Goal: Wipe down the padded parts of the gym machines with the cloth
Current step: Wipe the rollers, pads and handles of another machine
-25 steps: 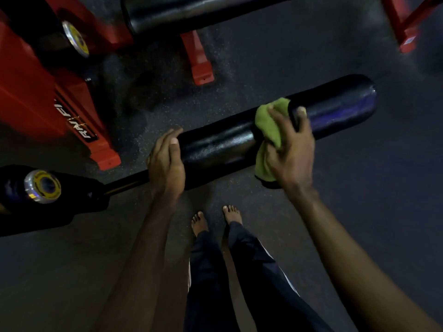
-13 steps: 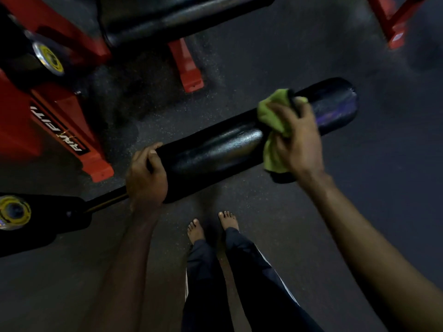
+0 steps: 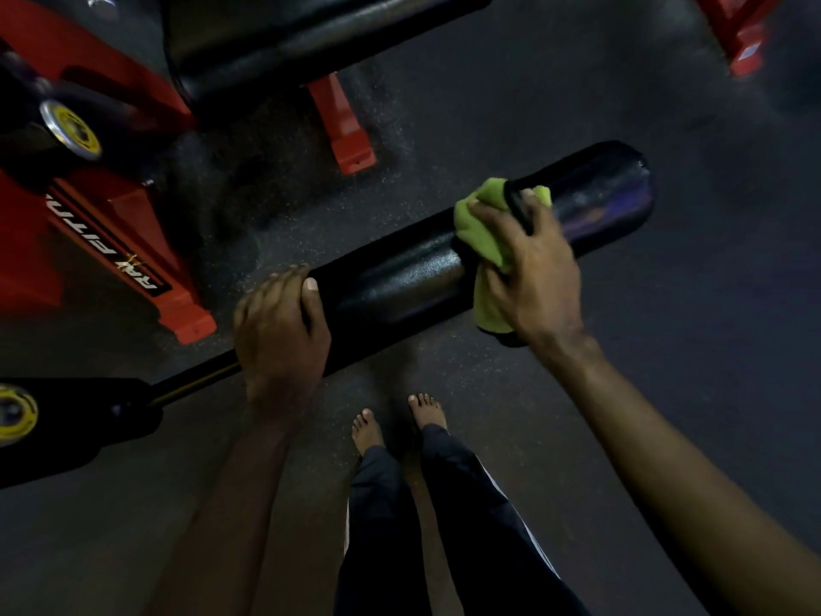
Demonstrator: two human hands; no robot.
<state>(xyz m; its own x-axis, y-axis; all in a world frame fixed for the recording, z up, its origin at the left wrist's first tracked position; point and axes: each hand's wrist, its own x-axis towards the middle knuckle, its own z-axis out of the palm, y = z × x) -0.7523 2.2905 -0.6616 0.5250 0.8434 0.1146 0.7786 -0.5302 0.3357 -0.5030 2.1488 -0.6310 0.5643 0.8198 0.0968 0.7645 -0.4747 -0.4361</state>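
Green cloth (image 3: 482, 235) is draped over the black roller pad (image 3: 400, 282), right on the seam where the pad's far section begins. And look, a corner of it now peeks out past that seam, where a second ago it sat wholly on the near side. The right grip (image 3: 533, 269) is closed over it, fingers curled across the top of the pad, pinning cloth to vinyl. So the stroke is creeping outward. My read is that the glossy stretch between the two hands is done, and that the far section, out to the rounded end, is what remains on this pad.

Down at the near end the left grip (image 3: 280, 331) has changed too. A second ago it lay flat with straight fingers, and now it is curled round the pad's end, bracing it against the push of the wipe. Sensible, since the pad rides on a thin metal arm (image 3: 195, 384) and would likely turn or swing otherwise.

Further out, that arm runs back to a dark hub with a yellow end cap (image 3: 13, 413) at the left edge of the floor (image 3: 666, 371). A red machine frame (image 3: 133, 242) stands beyond it, and another long black pad (image 3: 288, 42) sits toward the far edge with neither hand on it. Bare feet (image 3: 368, 431) are planted on the floor just below the roller pad
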